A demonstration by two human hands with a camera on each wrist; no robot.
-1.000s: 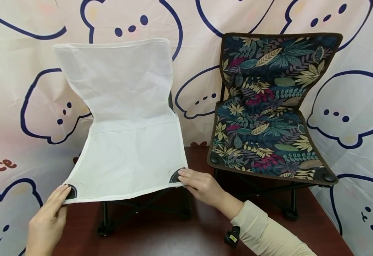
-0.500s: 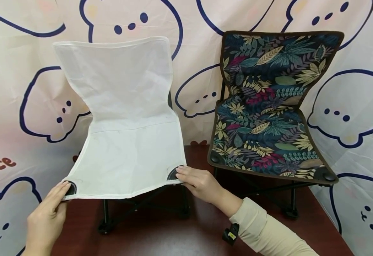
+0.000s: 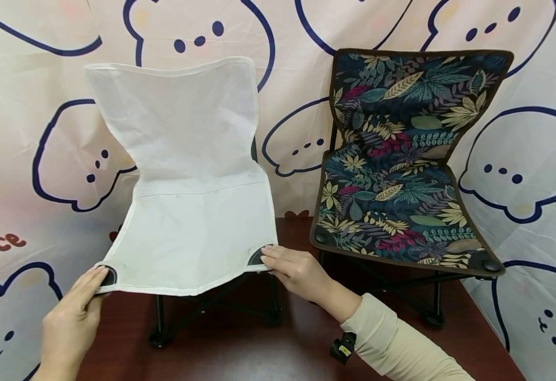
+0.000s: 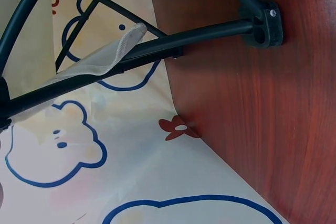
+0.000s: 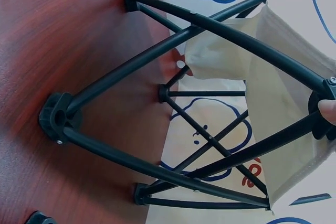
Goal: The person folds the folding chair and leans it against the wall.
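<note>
A white folding chair (image 3: 197, 233) with black corner patches stands at left in the head view. Its fabric sags between the two front corners. My left hand (image 3: 70, 320) grips the left front corner, fingers on top of the patch. At the right front corner, my right hand (image 3: 299, 272) pinches the seat with its fingertips on the patch; its thumb tip (image 5: 327, 109) shows beside the frame joint in the right wrist view. Crossed black legs (image 5: 131, 66) hold the chair up, spread apart. The left wrist view shows a tube and a leg foot (image 4: 265, 27), with the left hand out of sight.
A second folding chair (image 3: 392, 201) with a dark leaf print stands unfolded at right. Both chairs are on a reddish-brown wooden table (image 3: 259, 354). A cartoon-printed curtain (image 3: 297, 196) hangs close behind. A small black device (image 3: 343, 347) sits by the right cuff.
Both hands keep hold of the white chair's front corners. Those corners have come up slightly and a little closer together, and the front edge sags more. The patterned chair stays in place.
</note>
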